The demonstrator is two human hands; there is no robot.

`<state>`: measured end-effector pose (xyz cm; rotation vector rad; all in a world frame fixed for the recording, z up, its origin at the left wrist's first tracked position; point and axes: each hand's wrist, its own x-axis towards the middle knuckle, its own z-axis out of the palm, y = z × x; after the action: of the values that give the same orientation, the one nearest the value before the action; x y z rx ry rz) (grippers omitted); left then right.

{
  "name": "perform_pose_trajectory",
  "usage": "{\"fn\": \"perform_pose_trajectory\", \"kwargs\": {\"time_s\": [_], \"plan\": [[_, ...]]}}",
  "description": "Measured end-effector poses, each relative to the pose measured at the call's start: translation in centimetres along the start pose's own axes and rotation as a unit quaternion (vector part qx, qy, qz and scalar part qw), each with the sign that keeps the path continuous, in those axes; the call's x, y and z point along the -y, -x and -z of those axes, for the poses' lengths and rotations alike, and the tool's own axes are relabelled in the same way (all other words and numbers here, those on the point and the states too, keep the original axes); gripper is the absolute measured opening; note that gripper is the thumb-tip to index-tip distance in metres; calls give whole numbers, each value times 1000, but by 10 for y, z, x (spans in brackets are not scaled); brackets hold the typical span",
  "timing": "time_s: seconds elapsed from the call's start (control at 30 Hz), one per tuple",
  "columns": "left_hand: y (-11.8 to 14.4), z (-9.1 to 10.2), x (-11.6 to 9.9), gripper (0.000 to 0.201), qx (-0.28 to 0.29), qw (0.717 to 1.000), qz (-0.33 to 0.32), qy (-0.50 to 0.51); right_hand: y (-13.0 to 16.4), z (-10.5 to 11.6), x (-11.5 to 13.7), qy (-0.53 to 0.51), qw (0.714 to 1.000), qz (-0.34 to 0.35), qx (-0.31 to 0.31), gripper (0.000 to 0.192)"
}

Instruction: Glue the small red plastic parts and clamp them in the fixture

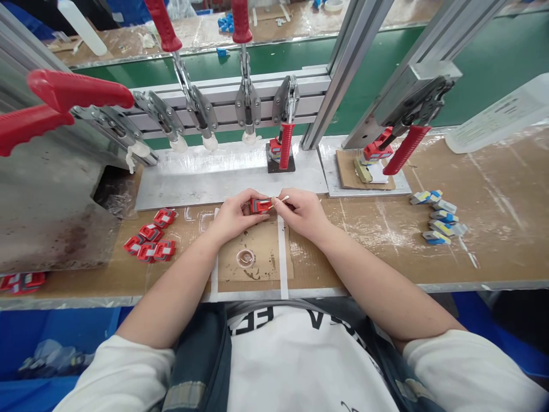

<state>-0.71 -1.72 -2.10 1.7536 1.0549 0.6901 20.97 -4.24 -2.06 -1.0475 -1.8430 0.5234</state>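
My left hand grips a small red part with a grey face, held just above the cardboard pad. Beside it, my right hand pinches a thin pale stick whose tip touches the red part. Both hands meet at the middle of the bench, in front of the metal plate. A small round dish sits on the pad below my hands.
Several red parts lie to the left, more at the far left edge. Blue and grey pieces lie to the right. Red-handled toggle clamps line the rail behind; one clamp presses a red part, another stands over cardboard.
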Motion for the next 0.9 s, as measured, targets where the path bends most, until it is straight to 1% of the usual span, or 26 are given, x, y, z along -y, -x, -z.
{"fn": "perform_pose_trajectory", "kwargs": {"time_s": [0.07, 0.13, 0.2, 0.23, 0.33, 0.4, 0.5, 0.6, 0.8, 0.9], "plan": [[0, 0, 2, 38, -5, 1000, -10, 13, 2, 2, 4, -27, 999, 36, -16, 41], [-1, 0, 2, 39, -13, 1000, -16, 21, 4, 2, 12, -61, 995, 84, 7, 37], [-1, 1, 2, 40, -21, 999, -18, 18, 9, 0, 21, -78, 989, 116, 56, 34], [-1, 1, 1, 39, -24, 999, -17, 14, 11, -2, 26, -78, 986, 121, 84, 34], [-1, 2, 1, 40, -30, 1000, -9, -2, 17, -11, 36, -59, 976, 116, 177, 39], [-2, 1, 1, 42, -31, 999, -4, -10, 20, -17, 40, -44, 963, 114, 242, 40], [-2, 1, 3, 41, -28, 1000, -7, -6, 23, -24, 42, -28, 947, 121, 296, 41], [-2, 0, 5, 39, -21, 999, -24, 13, 24, -27, 41, -12, 942, 126, 310, 41], [0, 0, 9, 36, -13, 999, -52, 7, 24, -28, 44, 18, 943, 151, 296, 40], [0, 0, 10, 35, -10, 998, -55, 2, 25, -29, 45, 41, 942, 155, 295, 40]]}}
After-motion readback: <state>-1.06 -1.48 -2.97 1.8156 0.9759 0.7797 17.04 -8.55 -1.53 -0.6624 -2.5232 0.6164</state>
